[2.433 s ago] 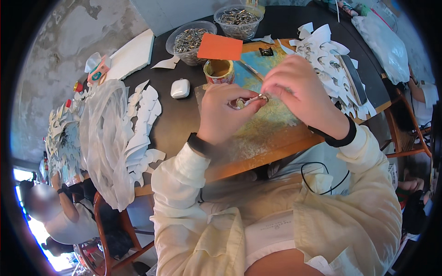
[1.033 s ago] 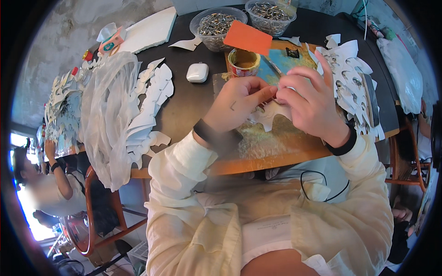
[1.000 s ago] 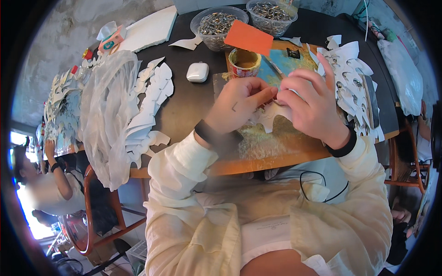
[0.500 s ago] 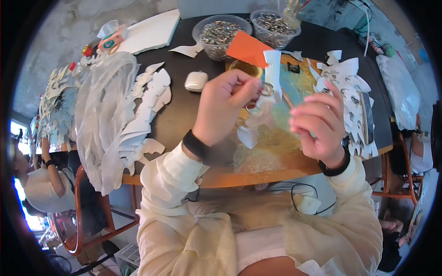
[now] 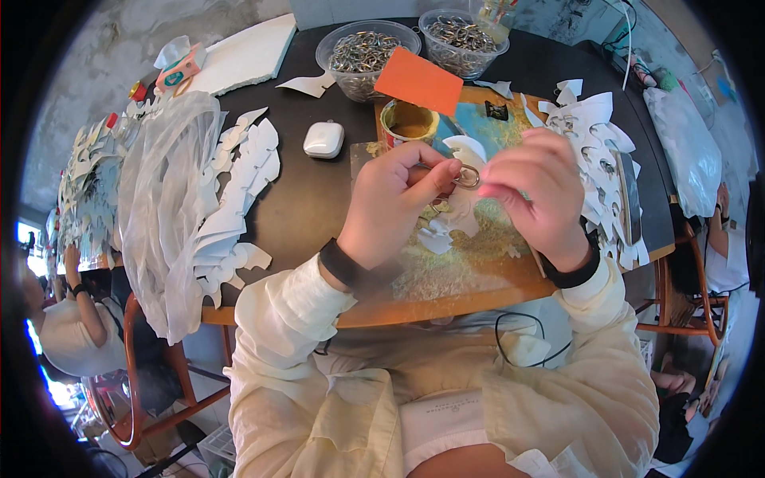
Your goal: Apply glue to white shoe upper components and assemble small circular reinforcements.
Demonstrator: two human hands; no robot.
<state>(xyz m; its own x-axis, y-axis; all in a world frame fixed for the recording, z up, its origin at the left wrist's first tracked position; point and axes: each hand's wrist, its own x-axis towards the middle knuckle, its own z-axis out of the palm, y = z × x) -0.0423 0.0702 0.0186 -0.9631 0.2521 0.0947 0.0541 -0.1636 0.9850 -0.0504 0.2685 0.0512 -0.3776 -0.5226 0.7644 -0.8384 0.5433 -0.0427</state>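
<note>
Metal ring (image 5: pixel 468 176): small, silvery, held above the wooden board (image 5: pixel 446 299), pinched between the thumb and fingertips of the left hand (image 5: pixel 396 203) and met from the other side by the fingertips of the right hand (image 5: pixel 535 195). Both hands closed narrow about it. White paper cut-out (image 5: pixel 460 209): hanging just below the ring, behind the fingers. Tin of amber glue (image 5: pixel 409 122): just beyond the left hand. Two clear bowls of rings (image 5: pixel 366 49): at the far table edge.
</note>
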